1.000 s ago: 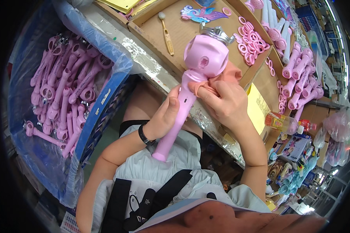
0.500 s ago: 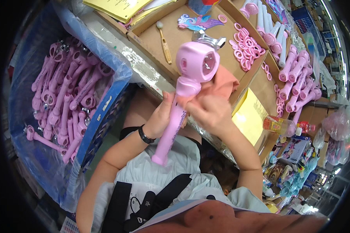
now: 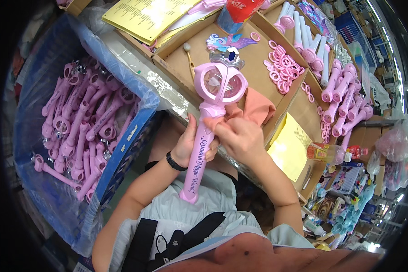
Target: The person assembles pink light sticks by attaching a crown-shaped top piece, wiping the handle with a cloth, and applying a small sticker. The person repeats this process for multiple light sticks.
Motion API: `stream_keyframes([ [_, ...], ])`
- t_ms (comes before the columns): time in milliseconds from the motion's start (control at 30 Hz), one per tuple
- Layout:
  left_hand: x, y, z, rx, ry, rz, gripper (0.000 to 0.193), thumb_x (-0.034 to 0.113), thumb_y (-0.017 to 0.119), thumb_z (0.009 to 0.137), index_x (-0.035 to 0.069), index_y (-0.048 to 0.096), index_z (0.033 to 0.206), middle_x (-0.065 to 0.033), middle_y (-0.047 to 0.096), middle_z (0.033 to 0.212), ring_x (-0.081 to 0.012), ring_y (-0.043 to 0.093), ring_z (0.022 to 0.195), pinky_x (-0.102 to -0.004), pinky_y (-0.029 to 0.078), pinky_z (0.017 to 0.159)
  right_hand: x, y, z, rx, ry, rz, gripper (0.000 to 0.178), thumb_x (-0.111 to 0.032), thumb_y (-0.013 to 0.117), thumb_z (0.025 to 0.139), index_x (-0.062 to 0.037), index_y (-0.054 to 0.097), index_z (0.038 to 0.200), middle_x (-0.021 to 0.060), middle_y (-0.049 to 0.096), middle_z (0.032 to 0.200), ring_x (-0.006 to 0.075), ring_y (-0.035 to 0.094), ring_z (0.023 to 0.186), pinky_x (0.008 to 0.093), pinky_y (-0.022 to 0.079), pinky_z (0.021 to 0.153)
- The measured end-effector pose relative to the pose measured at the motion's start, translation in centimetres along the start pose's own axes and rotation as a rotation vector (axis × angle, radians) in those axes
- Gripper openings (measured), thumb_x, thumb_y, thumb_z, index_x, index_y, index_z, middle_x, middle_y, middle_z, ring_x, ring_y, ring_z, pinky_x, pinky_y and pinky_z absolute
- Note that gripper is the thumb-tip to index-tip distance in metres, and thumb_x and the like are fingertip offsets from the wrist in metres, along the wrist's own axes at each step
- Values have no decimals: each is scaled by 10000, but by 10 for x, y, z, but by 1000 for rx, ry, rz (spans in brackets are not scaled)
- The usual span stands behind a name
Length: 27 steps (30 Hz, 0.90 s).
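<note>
Head view: our left hand (image 3: 185,148) is gripping a wand (image 3: 205,136); our right hand (image 3: 244,139) is holding orange cloth (image 3: 259,109) against it.

Tabletop (image 3: 162,84): pale and shiny along its near left edge, with brown cardboard trays on it.
Big tray (image 3: 255,72): brown, with low sides.
Toothbrush (image 3: 190,58): in the left part of the big tray, bristles at the far end, its near end hidden.
Wing piece (image 3: 226,42): blue and purple, at the far side of the big tray.
Pink rings (image 3: 283,68): a messy heap on the right of the big tray.
Side tray (image 3: 307,108): brown too, just right of the big tray, with more rings inside.
Yellow sheet (image 3: 291,145): at the near end of the side tray.
White sticks (image 3: 298,31): far right, with pink ends.
</note>
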State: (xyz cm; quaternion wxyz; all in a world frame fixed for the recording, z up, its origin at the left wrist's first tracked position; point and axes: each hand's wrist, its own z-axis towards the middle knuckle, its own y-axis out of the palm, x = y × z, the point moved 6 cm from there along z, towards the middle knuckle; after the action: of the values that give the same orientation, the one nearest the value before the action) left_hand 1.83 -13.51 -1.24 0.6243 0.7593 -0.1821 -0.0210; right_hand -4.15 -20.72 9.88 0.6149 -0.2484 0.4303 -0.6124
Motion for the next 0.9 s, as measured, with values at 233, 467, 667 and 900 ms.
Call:
stream_keyframes([
  [233,1,1,-1,6,-5,10,851,807,199,782,133,482,1217,-13,484,673,-104,476,503,-233,390,475,0,-7,1,17,1,-25,288,-104,673,694,-162,684,976,11,499,622,178,564,549,299,431,448],
  [467,2,1,2,-30,8,-49,862,781,188,814,94,448,1264,-38,491,686,-126,496,502,-253,411,465,-1,-7,-4,5,3,-83,288,-59,658,723,-165,676,990,9,540,671,184,576,577,309,487,511],
  [667,-25,-4,-27,-136,-51,25,845,734,159,857,34,494,1192,-87,523,611,-165,490,438,-286,424,437,28,-24,-20,168,325,13,361,-26,658,719,-110,673,1069,79,592,742,236,640,689,321,505,567],
  [900,-15,-7,-35,79,63,203,745,654,144,917,40,495,1149,-81,533,650,-164,521,484,-275,441,462,32,-16,-37,149,412,140,324,1,619,780,-66,662,1094,102,598,755,231,627,678,317,498,592],
])
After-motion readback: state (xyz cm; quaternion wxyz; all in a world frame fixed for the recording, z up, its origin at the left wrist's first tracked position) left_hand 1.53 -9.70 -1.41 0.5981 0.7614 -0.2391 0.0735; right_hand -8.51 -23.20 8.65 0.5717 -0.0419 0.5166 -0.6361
